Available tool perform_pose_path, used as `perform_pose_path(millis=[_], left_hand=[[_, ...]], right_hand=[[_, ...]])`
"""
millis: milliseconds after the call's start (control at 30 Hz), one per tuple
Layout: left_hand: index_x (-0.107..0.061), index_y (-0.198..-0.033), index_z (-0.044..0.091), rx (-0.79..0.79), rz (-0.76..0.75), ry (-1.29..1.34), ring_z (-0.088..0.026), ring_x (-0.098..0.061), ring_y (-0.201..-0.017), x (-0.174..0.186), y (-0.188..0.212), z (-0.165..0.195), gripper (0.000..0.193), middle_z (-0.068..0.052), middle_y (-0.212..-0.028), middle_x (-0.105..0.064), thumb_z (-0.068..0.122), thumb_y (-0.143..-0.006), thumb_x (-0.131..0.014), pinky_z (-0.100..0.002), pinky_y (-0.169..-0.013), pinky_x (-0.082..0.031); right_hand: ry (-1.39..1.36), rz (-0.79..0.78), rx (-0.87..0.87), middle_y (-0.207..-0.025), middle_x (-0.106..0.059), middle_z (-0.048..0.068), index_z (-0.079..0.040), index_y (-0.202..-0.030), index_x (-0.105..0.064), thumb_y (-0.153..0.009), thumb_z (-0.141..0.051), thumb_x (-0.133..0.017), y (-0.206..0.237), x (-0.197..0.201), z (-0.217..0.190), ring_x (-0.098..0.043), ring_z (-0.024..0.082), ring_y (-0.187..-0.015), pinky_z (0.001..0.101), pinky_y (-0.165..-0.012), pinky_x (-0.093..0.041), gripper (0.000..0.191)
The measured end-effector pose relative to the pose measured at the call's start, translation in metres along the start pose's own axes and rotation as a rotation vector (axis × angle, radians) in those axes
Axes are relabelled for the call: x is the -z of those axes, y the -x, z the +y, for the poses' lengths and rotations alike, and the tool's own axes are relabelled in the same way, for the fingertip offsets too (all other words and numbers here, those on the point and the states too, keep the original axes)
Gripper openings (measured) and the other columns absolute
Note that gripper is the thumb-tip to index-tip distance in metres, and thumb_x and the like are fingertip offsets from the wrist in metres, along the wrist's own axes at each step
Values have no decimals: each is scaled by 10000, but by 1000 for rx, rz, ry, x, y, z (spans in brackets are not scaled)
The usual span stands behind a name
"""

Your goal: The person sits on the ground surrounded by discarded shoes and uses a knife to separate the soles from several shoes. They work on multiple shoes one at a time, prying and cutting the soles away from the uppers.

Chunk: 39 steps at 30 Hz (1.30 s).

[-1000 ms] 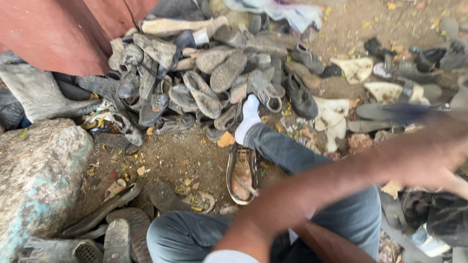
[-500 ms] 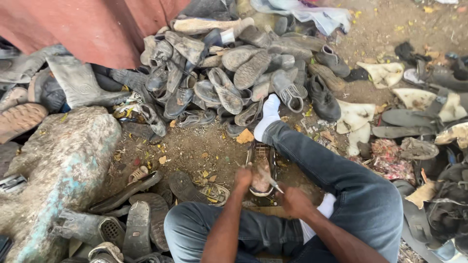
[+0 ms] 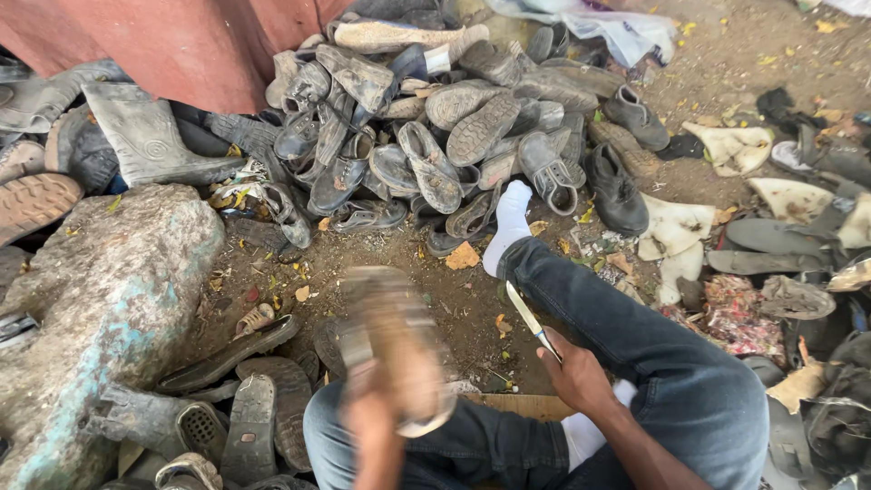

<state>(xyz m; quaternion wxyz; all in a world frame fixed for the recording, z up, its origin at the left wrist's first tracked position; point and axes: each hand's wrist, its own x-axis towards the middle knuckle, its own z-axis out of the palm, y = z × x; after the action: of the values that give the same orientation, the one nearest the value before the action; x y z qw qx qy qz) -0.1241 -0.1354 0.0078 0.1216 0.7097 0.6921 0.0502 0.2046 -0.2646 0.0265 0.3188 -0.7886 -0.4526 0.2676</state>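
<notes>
Sitting on the dirt ground (image 3: 454, 299) in blue jeans with a white sock (image 3: 506, 227) stretched toward twelve o'clock, the person works low in the head view. The left hand (image 3: 376, 413), at about seven o'clock, grips a worn shoe (image 3: 390, 340) sole-up; both are smeared by motion, so the fingers seem wrapped round its heel end, though the blur leaves that uncertain. The right hand (image 3: 576, 372), at five o'clock just beside the right knee, has its fingers clamped on the handle of a knife (image 3: 528, 318), blade slanting toward eleven o'clock, apart from the shoe. A heap of old shoes (image 3: 435, 136) lies at twelve o'clock, a big rock (image 3: 100, 299) at nine, loose soles (image 3: 245, 408) near it.
</notes>
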Motion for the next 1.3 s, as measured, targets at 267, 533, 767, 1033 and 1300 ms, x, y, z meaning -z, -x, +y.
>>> perform_pose_path(millis=[267,533,767,1033,1300], left_hand=[[-722,-1211,92,-34,901,904,-204,-763,-976,174,-20,-36,298,-70,-1093,-777,127,-950,-583,-347,-823,-617],[-542,-1416,4,-710,285,324,-392,-446,-1448,43,-193,182,504,-248,-1536,-482,81,-928,-640,-533,-1236,-321],[-542,-1434,125,-719,263,-578,-431,-180,-1508,60,-331,254,485,-234,-1632,-247,208,-961,-476,-605,-1142,-256],[-680,-1237,74,-810,-148,-722,-276,-493,-1246,49,-194,156,347,-153,-1363,-554,224,-933,-604,-472,-1035,-386],[-713,-985,66,-756,-378,-116,-351,-691,-945,-68,-81,82,216,-166,-973,-726,270,-937,-663,-521,-819,-548]], right_hand=[[2,-109,21,-1187,-703,244,-92,-1384,-585,-947,-311,-622,-5,-6,-20,-689,434,-1064,474,-905,-543,491],[126,-210,-87,-1008,-749,219,-151,-1378,-598,-952,-383,-580,-9,-27,-6,-724,411,-951,490,-833,-565,486],[203,-295,-16,-975,-734,211,-163,-1428,-549,-987,-460,-520,-19,-45,4,-739,380,-826,486,-768,-578,533],[19,-189,-116,-904,-753,209,-147,-1412,-564,-957,-389,-577,-22,-29,-5,-764,357,-776,457,-737,-575,515],[19,29,73,-869,-720,253,-101,-1335,-635,-959,-357,-637,-19,-14,-26,-719,423,-805,466,-671,-554,455]])
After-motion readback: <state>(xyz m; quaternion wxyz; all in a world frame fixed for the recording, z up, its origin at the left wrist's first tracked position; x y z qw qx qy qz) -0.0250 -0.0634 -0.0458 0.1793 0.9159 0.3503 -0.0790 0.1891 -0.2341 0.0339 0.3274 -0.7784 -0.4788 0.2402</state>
